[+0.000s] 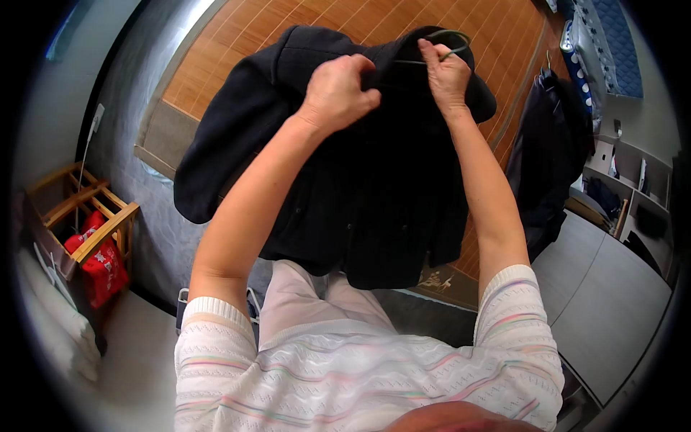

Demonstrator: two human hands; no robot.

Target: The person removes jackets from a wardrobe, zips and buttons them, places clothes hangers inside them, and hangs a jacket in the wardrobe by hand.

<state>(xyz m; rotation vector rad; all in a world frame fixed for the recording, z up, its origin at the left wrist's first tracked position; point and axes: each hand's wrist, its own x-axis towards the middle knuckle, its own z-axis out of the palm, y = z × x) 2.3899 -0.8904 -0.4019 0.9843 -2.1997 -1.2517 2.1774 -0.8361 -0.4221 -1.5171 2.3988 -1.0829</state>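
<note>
A black coat (374, 173) hangs before me over the bed edge, its buttoned front toward me and one sleeve spread to the left. My left hand (338, 93) is closed on the coat near its collar, fingers curled into the dark cloth. At the collar's other side my right hand (448, 78) grips a thin green hanger (464, 45), whose curved wire shows above the knuckles. Part of the hanger runs across the neck opening. The rest of it is hidden inside the coat.
Behind the coat lies a bed with a brown slatted mat (237, 54). Dark clothes (551, 137) hang at the right, above a grey cabinet (612, 288). At the left stands a wooden rack (108, 230) with a red bag (104, 270).
</note>
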